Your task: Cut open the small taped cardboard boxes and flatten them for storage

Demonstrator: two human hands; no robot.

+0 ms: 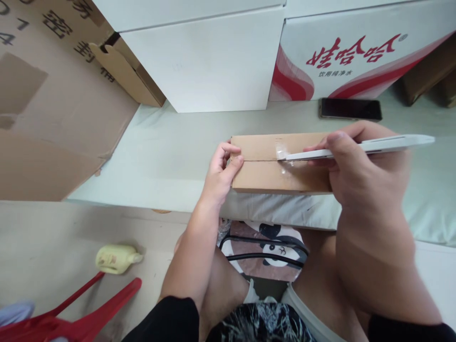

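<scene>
A small flat cardboard box (pixel 263 176) lies on the pale bed sheet in front of me, its flaps meeting in a middle seam with clear tape on it. My left hand (pixel 220 173) rests on the box's left end, fingers curled over the edge, steadying it. My right hand (pixel 359 166) is closed round a white utility knife (pixel 388 144), whose tip sits on the taped seam near the middle of the box.
A black phone (pixel 351 109) lies behind the box. White boxes (pixel 210 57) and a red-printed water carton (pixel 356 52) stand at the back. Large brown cardboard (pixel 53 104) is at left. A yellow bottle (pixel 116 259) and red plastic chair (pixel 89 318) are on the floor.
</scene>
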